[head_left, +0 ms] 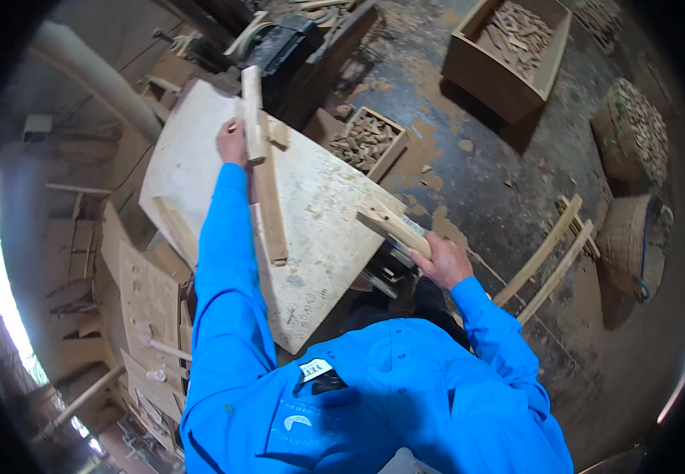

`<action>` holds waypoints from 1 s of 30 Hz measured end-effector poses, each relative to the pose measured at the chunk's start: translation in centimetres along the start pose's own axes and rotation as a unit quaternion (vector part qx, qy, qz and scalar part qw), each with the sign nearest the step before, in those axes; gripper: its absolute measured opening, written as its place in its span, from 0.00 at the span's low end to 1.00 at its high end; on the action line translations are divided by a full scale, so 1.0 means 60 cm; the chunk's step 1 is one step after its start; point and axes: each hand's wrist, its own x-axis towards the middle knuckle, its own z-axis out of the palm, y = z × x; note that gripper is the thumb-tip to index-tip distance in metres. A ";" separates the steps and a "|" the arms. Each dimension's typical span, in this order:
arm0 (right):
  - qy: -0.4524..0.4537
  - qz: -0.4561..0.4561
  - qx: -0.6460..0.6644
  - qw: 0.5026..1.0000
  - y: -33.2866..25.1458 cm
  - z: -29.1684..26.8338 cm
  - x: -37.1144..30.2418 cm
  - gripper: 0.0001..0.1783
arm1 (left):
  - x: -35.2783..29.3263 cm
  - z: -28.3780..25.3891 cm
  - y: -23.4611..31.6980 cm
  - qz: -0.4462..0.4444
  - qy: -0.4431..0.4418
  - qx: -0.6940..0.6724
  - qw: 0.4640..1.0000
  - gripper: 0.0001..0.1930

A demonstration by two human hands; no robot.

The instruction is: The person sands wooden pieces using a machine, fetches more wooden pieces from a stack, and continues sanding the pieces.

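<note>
My left hand [233, 144] reaches far over a pale worktop [319, 189]. Its fingers are closed at the side of a short light wooden piece [252, 110], partly hiding the grip. Below that piece, a longer wooden strip [271, 205] lies along the worktop toward me. A small wood block [278, 133] sits just right of the pieces. Close to my body on the right, my right hand [447, 262] is wrapped round the end of some flat wooden pieces [396, 226]. Their far end is over the worktop's right edge.
An open box of wood offcuts [370, 142] stands beside the worktop. Farther right are a larger bin [489, 75], a full sack [631, 134] and a woven basket [625, 241]. Long sticks [544, 253] lean near the basket. A ribbed hose [97, 75] runs at upper left.
</note>
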 end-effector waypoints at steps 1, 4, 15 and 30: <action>-0.004 -0.005 -0.001 1.000 0.001 -0.003 -0.003 0.28 | -0.019 0.016 0.018 -0.020 -0.010 -0.038 0.999 0.20; -0.045 0.043 0.005 0.998 -0.015 -0.018 -0.003 0.30 | -0.021 -0.006 0.033 -0.026 0.000 0.023 0.999 0.24; -0.033 0.039 -0.033 0.998 -0.038 -0.030 0.005 0.29 | -0.053 -0.060 0.014 0.069 0.005 0.147 0.987 0.18; -0.016 0.034 -0.017 0.999 -0.039 -0.020 0.002 0.26 | 0.000 0.001 0.021 -0.156 -0.030 -0.143 0.977 0.10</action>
